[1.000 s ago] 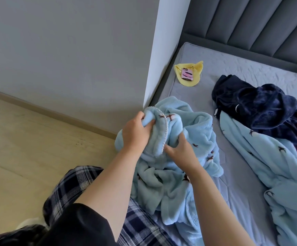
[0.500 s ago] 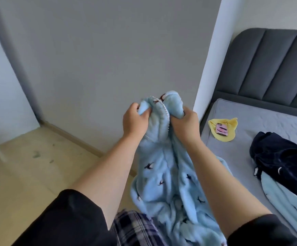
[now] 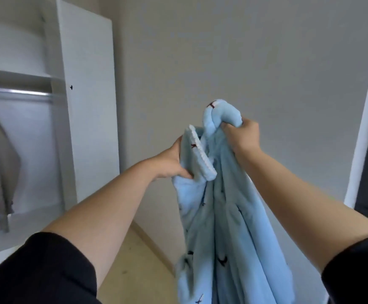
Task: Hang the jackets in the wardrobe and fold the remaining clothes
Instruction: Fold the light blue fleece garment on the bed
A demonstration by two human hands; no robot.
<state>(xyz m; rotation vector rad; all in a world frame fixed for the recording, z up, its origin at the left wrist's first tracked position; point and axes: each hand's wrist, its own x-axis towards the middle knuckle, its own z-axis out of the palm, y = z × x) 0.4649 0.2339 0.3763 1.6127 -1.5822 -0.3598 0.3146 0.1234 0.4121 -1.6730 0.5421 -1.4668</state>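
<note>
Now the light blue jacket (image 3: 220,205) is off the bed and held up in the air, with the view turned to the open wardrobe (image 3: 86,95); hanging looks like the next step. Left hand (image 3: 174,163) pinches the trimmed collar edge; right hand (image 3: 242,137) clamps a bunched fold higher up. The garment hangs below both grips. Wardrobe rail (image 3: 16,93) at left holds a grey garment (image 3: 3,163).
</note>
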